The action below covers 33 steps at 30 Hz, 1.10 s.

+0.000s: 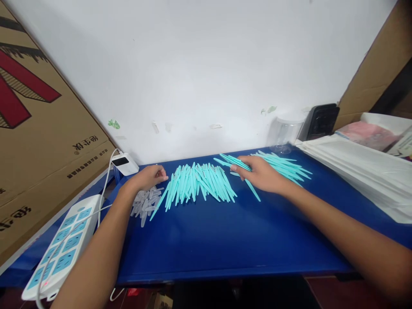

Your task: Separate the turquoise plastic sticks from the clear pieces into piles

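The flat, glossy blue tabletop [225,244] is viewed closely by a head-worn camera from above its six-o'clock edge, facing forward and down, toward the flat white wall [206,77] at twelve o'clock.

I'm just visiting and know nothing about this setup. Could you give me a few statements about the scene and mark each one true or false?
1. The right hand holds several turquoise sticks. True.
2. The left hand is gripping the power strip. False: it is over by the small clear pieces, away from the strip.
3. The clear pieces lie to the left of the middle pile of sticks. True.
4. The tabletop is red. False: it is blue.
5. The clear container stands toward the right, near the wall. True.
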Each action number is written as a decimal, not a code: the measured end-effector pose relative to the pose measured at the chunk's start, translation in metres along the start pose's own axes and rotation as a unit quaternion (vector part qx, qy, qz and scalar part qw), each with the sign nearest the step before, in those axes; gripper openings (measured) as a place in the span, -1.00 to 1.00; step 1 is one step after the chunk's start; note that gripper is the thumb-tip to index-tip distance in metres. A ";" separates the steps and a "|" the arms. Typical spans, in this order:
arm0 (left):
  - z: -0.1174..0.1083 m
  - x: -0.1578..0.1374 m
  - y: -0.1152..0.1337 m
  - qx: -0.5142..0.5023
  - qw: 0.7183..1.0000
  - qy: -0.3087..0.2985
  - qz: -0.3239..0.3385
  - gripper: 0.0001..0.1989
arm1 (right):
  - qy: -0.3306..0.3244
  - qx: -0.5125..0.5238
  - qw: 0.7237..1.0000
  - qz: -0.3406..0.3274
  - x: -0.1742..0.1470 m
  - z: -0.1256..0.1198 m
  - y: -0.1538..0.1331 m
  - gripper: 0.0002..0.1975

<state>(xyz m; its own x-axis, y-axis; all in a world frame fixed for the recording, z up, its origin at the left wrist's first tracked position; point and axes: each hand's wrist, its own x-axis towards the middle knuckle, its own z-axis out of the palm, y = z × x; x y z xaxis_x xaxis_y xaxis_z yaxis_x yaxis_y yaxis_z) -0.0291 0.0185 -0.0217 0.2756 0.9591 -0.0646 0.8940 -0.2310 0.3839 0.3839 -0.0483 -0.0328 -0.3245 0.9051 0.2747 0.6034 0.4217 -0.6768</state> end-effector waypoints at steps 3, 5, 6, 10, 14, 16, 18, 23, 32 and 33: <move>0.003 0.000 0.018 -0.057 0.991 0.104 0.065 -0.54 | -0.016 0.053 0.998 0.028 0.001 -0.001 -0.005 -0.55; 0.010 0.000 0.032 -0.150 0.973 0.143 0.102 -0.49 | -0.024 0.084 0.996 0.036 0.000 -0.002 -0.008 -0.55; 0.015 0.000 0.040 -0.214 0.959 0.150 0.111 -0.45 | -0.027 0.094 0.995 0.036 0.000 -0.002 -0.009 -0.54; 0.038 -0.002 0.070 -0.414 0.892 0.146 0.109 -0.44 | -0.041 0.105 0.994 0.014 -0.002 -0.001 -0.013 -0.53; 0.054 -0.007 0.092 -0.460 0.873 0.124 0.100 -0.51 | -0.050 0.121 0.991 -0.024 -0.004 0.002 -0.012 -0.55; 0.058 -0.009 0.097 -0.460 0.874 0.121 0.099 -0.55 | -0.054 0.126 0.990 -0.044 -0.004 0.003 -0.011 -0.56; 0.060 -0.010 0.100 -0.459 0.875 0.120 0.099 -0.58 | -0.064 0.132 0.988 -0.055 -0.004 0.004 -0.011 -0.57; 0.064 -0.010 0.100 -0.456 0.877 0.111 0.103 -0.61 | -0.077 0.135 0.986 -0.060 -0.004 0.005 -0.010 -0.58; 0.065 -0.008 0.099 -0.460 0.871 0.110 0.129 -0.67 | -0.075 0.138 0.987 -0.041 -0.002 0.006 -0.007 -0.58; 0.064 -0.008 0.098 -0.460 0.872 0.108 0.130 -0.67 | -0.077 0.138 0.987 -0.038 -0.002 0.005 -0.007 -0.58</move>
<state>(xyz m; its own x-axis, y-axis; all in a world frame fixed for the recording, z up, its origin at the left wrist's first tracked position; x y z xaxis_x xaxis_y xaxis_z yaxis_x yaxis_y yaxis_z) 0.0794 -0.0224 -0.0427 0.2643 0.9252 0.2724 0.1224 -0.3123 0.9421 0.3764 -0.0539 -0.0323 -0.4802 0.8438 0.2397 0.3587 0.4383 -0.8241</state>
